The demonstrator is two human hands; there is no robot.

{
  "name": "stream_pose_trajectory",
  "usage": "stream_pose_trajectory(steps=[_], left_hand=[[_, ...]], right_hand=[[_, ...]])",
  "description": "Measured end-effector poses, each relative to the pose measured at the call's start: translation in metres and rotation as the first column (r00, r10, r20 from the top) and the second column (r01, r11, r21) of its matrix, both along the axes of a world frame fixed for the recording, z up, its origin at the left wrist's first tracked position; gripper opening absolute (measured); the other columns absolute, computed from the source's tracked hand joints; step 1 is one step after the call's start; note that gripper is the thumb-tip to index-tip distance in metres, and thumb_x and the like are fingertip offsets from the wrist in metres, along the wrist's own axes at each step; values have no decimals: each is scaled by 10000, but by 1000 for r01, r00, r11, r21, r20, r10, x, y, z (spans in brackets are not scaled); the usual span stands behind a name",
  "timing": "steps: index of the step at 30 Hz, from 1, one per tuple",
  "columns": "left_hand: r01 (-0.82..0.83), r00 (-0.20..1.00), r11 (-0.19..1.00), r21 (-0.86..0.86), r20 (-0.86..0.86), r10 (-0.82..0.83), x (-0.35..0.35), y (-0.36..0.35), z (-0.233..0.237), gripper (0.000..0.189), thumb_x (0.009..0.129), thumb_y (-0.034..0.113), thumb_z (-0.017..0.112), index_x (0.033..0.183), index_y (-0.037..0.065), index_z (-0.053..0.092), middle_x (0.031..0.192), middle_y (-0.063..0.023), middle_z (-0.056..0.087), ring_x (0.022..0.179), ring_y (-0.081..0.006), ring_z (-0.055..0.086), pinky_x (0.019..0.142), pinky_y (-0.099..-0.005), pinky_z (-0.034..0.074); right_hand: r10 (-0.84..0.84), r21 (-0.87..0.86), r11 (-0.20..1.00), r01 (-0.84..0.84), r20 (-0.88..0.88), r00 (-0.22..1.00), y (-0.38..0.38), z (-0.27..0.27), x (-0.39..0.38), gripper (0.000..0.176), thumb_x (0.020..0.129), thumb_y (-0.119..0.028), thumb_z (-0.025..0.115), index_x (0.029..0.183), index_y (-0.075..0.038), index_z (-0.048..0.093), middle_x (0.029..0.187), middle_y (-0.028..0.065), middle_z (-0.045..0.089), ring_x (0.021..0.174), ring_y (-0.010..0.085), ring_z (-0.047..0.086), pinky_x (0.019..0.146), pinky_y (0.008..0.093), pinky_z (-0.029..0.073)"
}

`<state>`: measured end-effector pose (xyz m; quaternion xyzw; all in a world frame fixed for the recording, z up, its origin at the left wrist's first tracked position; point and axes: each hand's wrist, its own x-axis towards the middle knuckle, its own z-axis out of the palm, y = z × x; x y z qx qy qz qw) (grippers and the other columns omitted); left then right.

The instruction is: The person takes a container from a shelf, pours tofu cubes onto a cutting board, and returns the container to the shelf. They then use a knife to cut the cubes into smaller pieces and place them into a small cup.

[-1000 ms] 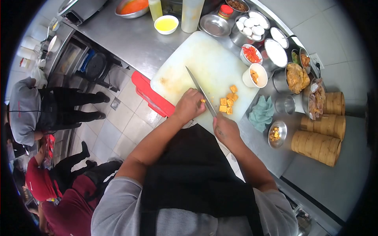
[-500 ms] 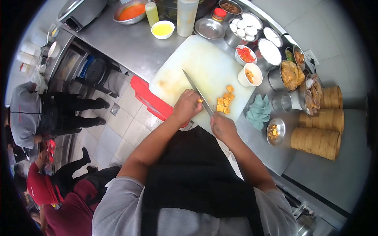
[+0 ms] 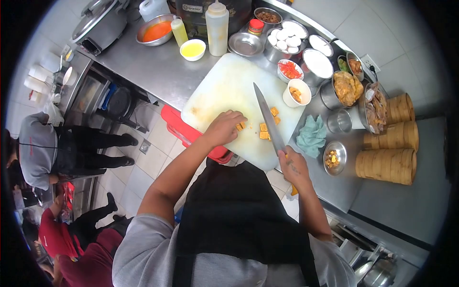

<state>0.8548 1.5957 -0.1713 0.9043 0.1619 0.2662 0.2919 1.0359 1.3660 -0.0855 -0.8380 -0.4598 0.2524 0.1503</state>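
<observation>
My right hand (image 3: 293, 168) is closed round the orange handle of a long kitchen knife (image 3: 266, 113). The blade slants up and left, passing over a few orange-yellow food cubes (image 3: 263, 132) on the white cutting board (image 3: 220, 79). My left hand (image 3: 225, 128) rests on the board left of the blade, its fingers curled over more orange-yellow food pieces (image 3: 240, 126) and partly hiding them. A gap lies between the blade and the left hand's fingertips.
Beyond the board stand a bowl of yellow liquid (image 3: 192, 49), a squeeze bottle (image 3: 217, 28) and a pot of eggs (image 3: 284, 42). To the right are a paper cup (image 3: 297, 93), a green cloth (image 3: 312, 136), a metal bowl (image 3: 335, 158) and bamboo steamers (image 3: 386, 166). Other people (image 3: 36, 148) stand at left.
My right hand has moved the knife right, away from the left hand and over the cubes. My left hand stays on the board, now curled over the pieces. The camera view has shifted slightly.
</observation>
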Motion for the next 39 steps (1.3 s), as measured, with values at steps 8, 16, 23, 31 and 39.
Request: stream_pose_trajectory(steps=[8, 16, 23, 31, 39], left_hand=[[-144, 983, 988, -61, -122, 136, 0, -26, -8, 231, 721, 49, 718, 951, 33, 701, 930, -140, 633, 949, -336, 596, 870, -432, 499], [-247, 965, 962, -120, -123, 232, -1, -39, -5, 265, 756, 79, 760, 1011, 31, 707, 939, -153, 632, 965, -348, 596, 880, -441, 500], [-149, 970, 946, -286, -228, 84, -9, -24, -2, 337, 782, 71, 789, 1110, 46, 720, 910, -117, 626, 939, -309, 613, 840, -407, 512], [-103, 972, 948, -302, -234, 31, -9, -19, -5, 313, 795, 45, 776, 1105, 75, 738, 890, -112, 625, 908, -294, 614, 807, -397, 509], [-191, 981, 951, -242, -32, 189, -9, -38, -7, 290, 751, 82, 786, 1005, 1, 671, 926, -155, 621, 931, -350, 609, 838, -417, 513]], right_hand=[[19, -45, 999, -18, 15, 1000, -16, -13, -12, 306, 1016, -308, 512, 960, -19, 597, 766, 254, 674, 764, 466, 663, 733, 548, 505], [173, -60, 984, -167, 97, 980, -25, -28, -29, 246, 1002, -251, 542, 928, -22, 593, 722, 242, 672, 697, 445, 668, 686, 538, 530], [192, -76, 980, -185, 97, 977, -24, -29, -31, 240, 1003, -237, 536, 937, -13, 592, 730, 245, 678, 696, 446, 672, 690, 541, 534], [207, -81, 976, -201, 86, 975, -24, -26, -35, 249, 1009, -235, 525, 943, -7, 597, 727, 245, 678, 691, 436, 680, 690, 540, 539], [165, -65, 985, -157, 129, 978, -19, -19, -35, 233, 1004, -226, 540, 919, -14, 585, 731, 238, 678, 690, 438, 674, 682, 538, 528]])
